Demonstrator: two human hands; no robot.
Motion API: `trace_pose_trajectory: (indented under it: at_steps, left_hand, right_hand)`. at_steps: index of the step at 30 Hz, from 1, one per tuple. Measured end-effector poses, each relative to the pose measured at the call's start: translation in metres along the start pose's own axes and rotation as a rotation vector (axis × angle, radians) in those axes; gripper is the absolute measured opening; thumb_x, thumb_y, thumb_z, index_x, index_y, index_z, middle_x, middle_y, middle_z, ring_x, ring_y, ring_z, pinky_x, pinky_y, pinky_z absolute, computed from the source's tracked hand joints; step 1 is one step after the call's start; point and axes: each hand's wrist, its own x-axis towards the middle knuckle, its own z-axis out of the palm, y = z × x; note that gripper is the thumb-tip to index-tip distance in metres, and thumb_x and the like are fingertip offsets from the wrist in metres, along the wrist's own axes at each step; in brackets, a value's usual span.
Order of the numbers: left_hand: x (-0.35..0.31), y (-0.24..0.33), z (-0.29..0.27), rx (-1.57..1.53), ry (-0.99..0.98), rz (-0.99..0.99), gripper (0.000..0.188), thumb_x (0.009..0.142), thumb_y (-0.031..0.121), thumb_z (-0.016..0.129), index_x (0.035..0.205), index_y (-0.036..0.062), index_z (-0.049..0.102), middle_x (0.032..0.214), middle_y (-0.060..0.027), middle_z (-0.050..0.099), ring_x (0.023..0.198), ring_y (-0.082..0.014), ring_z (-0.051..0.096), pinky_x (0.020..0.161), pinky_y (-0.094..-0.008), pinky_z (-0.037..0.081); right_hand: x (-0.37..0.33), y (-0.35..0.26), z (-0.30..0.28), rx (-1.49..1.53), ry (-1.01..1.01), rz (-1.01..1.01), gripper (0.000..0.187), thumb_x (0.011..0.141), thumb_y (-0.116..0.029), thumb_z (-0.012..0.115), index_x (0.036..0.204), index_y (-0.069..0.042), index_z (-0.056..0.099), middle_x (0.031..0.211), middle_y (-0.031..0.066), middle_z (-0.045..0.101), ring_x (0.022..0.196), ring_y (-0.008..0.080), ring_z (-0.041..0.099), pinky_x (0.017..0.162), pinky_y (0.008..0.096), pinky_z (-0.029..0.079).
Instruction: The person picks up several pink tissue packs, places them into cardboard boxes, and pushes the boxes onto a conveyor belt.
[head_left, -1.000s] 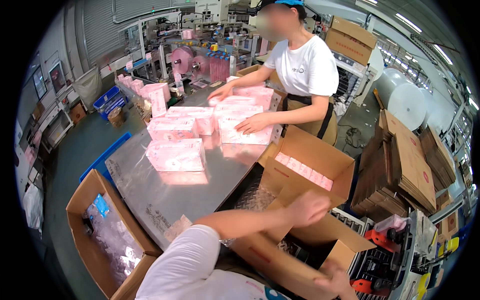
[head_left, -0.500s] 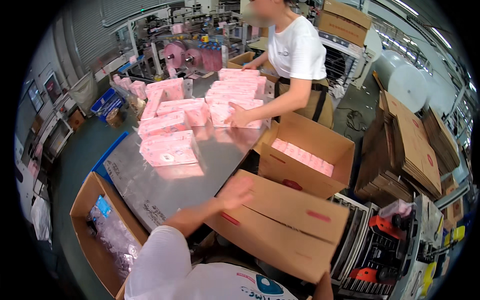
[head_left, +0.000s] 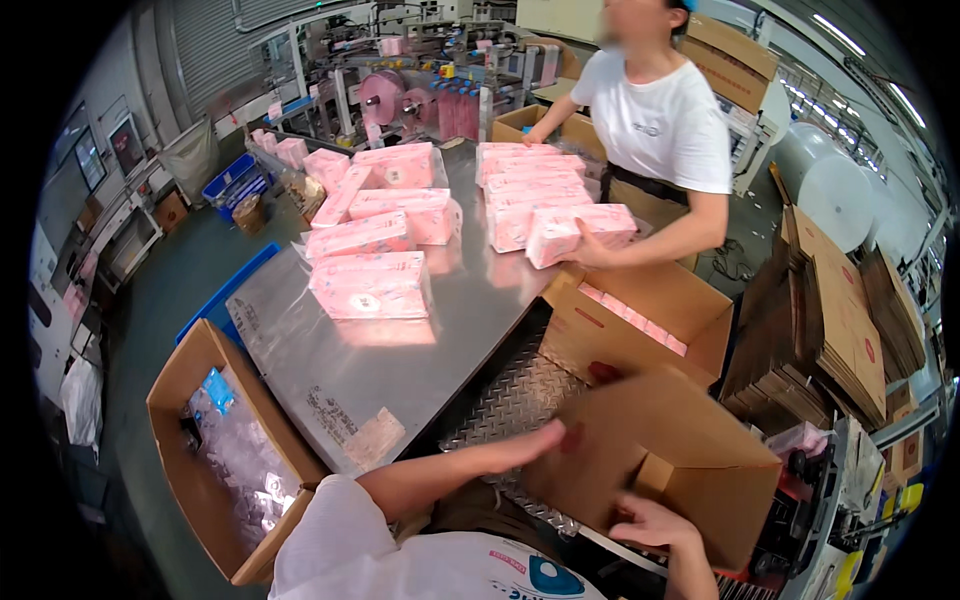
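Note:
In front of me is a cardboard box [head_left: 600, 450], blurred by motion and tilted, with interior walls showing on its right side. My left hand [head_left: 535, 445] is stretched out flat, fingertips against the box's left side. My right hand [head_left: 655, 522] is at its near edge beside a small inner flap, thumb and fingers apart; whether it grips the cardboard is unclear. Across the table a co-worker's hand [head_left: 597, 248] holds a pink wrapped pack [head_left: 580, 232] by the near end of a row of similar pink packs [head_left: 530, 187].
More pink packs [head_left: 370, 285] stand on the metal table [head_left: 290, 350]. An open carton [head_left: 645, 300] partly filled with packs stands beyond my box. At left, another carton [head_left: 225, 470] holds clear plastic wrap. Flattened cartons [head_left: 810, 310] are stacked at right, near a taping machine [head_left: 795, 500].
The box has turned from its seamed face upward to showing its inside. My right hand has come up to its near edge. The co-worker's hand has moved right with a pack.

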Motion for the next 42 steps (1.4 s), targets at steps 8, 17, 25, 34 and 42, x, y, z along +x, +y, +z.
trace_pose_trajectory:
  at_steps: [8,17,25,34,42]
  left_hand:
    - [-0.031,-0.06,-0.081,-0.023,0.478,-0.218,0.054,0.081,0.049,0.059,0.09,-0.0039,0.065,0.081,-0.0152,0.067,0.073,-0.028,0.065,0.071,-0.036,0.052]
    - [-0.133,-0.244,-0.135,-0.21,1.122,-0.128,0.071,0.082,0.064,0.047,0.124,0.0057,0.048,0.107,-0.0144,0.061,0.1,-0.0231,0.056,0.086,-0.0336,0.045]
    - [-0.224,0.072,-0.146,0.122,-0.027,-0.467,0.056,0.091,0.048,0.048,0.126,0.0051,0.049,0.118,-0.0082,0.056,0.108,-0.0194,0.053,0.092,-0.0343,0.044]
    - [-0.213,0.271,-0.53,1.059,1.349,-0.298,0.097,0.065,0.064,0.063,0.13,-0.0044,0.041,0.128,-0.0251,0.047,0.118,-0.0351,0.047,0.097,-0.0448,0.037]
    - [-0.141,0.299,-0.6,1.106,1.56,-0.7,0.123,0.057,0.079,0.058,0.144,0.0044,0.012,0.147,-0.0227,0.016,0.135,-0.04,0.018,0.101,-0.0675,0.011]
  right_hand:
    - [-0.102,0.272,-0.054,-0.527,1.574,0.426,0.065,0.075,-0.017,0.066,0.13,0.002,0.04,0.133,0.0202,0.042,0.121,0.0353,0.04,0.1,0.0367,0.032]
    - [0.067,0.115,-0.022,0.223,0.936,0.556,0.046,0.082,-0.026,0.064,0.11,0.009,0.054,0.097,0.0173,0.061,0.086,0.0226,0.057,0.073,0.0333,0.045]
    - [0.089,0.028,-0.022,-0.56,1.229,0.214,0.07,0.078,-0.016,0.065,0.135,0.005,0.029,0.136,0.0265,0.035,0.128,0.0399,0.031,0.108,0.0418,0.023]
    - [0.399,-0.236,-0.011,-0.94,0.349,-0.542,0.069,0.073,-0.02,0.067,0.133,-0.003,0.037,0.136,0.0192,0.037,0.128,0.0367,0.032,0.104,0.0449,0.029]
    - [0.644,-0.359,-0.069,-1.532,0.449,-0.489,0.086,0.067,-0.026,0.069,0.139,-0.006,0.026,0.137,0.0168,0.037,0.131,0.0313,0.03,0.106,0.0502,0.023]
